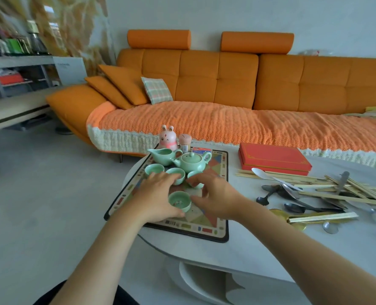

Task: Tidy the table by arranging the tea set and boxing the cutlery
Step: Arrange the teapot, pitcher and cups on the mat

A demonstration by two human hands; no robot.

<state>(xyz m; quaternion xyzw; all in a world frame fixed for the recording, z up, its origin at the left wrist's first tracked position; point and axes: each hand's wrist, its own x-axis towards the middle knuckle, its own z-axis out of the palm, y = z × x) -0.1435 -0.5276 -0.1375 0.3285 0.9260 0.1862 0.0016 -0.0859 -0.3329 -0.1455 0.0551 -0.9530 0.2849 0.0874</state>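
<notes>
Pale-green cup (180, 202) noted upright on the patterned mat (204, 226), lying between both hands. Left hand (158, 194) is judged nearer: thumb laid along the cup's near side, fingers stretched fairly straight toward a second cup (176, 172) behind. Right hand (214, 195) is held just right of it, fingers curled over a third cup (199, 185); a grip there cannot be confirmed. Cutlery pile (314, 194) and red box (273, 158) are seen well apart, rightward.

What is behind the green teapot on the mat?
Directly behind the teapot: a pink-lidded jar and a small red-and-blue box, its lower edge covered by the teapot. A pink rabbit figure stands further left, behind the pitcher.
</notes>
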